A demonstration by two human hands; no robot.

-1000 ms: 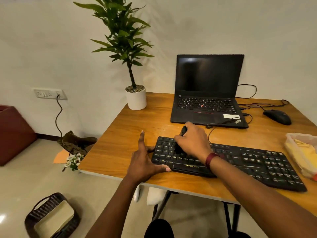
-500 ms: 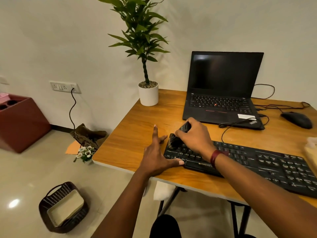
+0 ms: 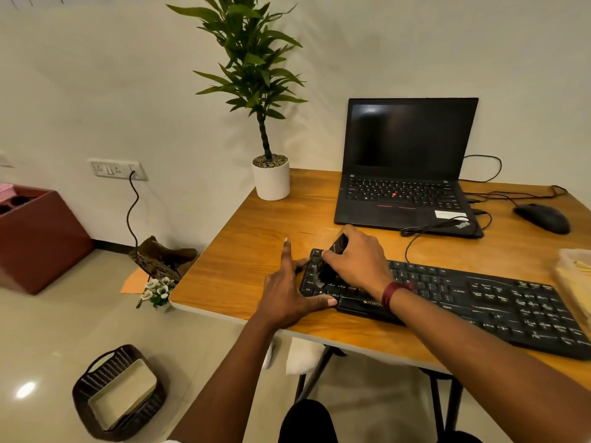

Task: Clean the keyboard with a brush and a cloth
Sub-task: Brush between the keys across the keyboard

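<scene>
Cloth point(image 3: 582, 267), yellow, in clear tub point(image 3: 572, 252); plant point(image 3: 252, 68) in white pot point(image 3: 271, 183)

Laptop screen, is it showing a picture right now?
No, the laptop screen is black all over, with only a faint glare near its top left corner.

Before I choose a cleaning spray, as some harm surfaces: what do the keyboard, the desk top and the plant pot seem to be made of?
Keyboard: black plastic, matte, with printed white legends. Desk top: wood or wood-look laminate, orange-brown with visible grain and a soft sheen; the pale edge band hints at laminate. Plant pot: smooth white, likely ceramic or plastic; cannot tell which.
</scene>
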